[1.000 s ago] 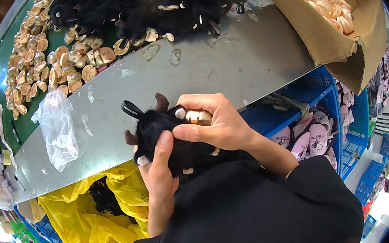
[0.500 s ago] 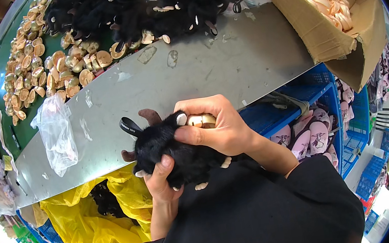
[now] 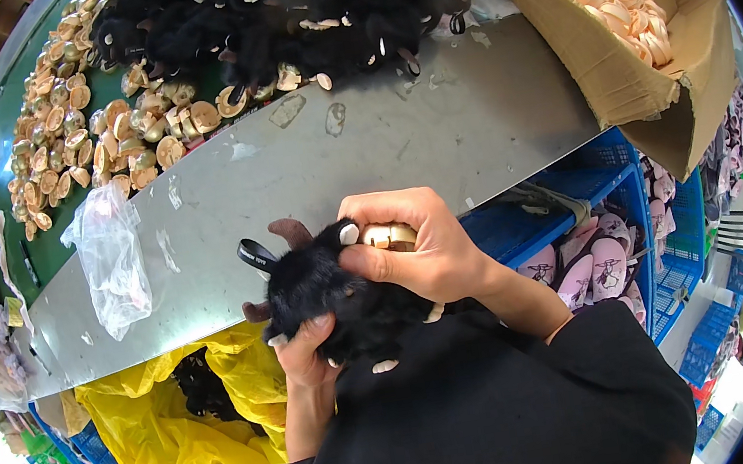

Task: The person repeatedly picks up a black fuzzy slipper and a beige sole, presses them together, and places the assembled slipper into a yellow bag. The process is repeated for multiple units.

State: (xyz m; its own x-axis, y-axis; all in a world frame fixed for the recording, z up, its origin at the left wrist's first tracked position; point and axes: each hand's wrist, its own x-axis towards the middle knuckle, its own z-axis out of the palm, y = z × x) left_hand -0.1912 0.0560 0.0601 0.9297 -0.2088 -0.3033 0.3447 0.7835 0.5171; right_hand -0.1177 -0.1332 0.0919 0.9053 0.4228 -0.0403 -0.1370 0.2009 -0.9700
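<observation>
A small black plush animal (image 3: 307, 280) with brown horn- or ear-like parts and whitish paws is held between my two hands, just in front of the metal table edge. My left hand (image 3: 307, 357) grips its lower body, the thumb pressed into the fur. With its thumb and fingers closed, my right hand (image 3: 427, 248) holds a shiny gold rounded piece (image 3: 391, 237) against one white-tipped limb of the plush. My palm and fingers partly hide the gold piece. A black ribbon loop (image 3: 256, 254) sticks out of the plush's top.
Ahead, a pile of black plush animals (image 3: 293, 28) and many gold-and-beige half shells (image 3: 126, 134) cover the table (image 3: 435, 141). A cardboard box (image 3: 607, 72) of beige plastic parts stands far right. A yellow bag (image 3: 162, 436) lies lower left; blue crates (image 3: 558, 194) hold pink slippers.
The plush has tilted and shifted slightly right, and its ribbon loop has turned. Both hands keep their hold; the gold piece stays in my right hand.
</observation>
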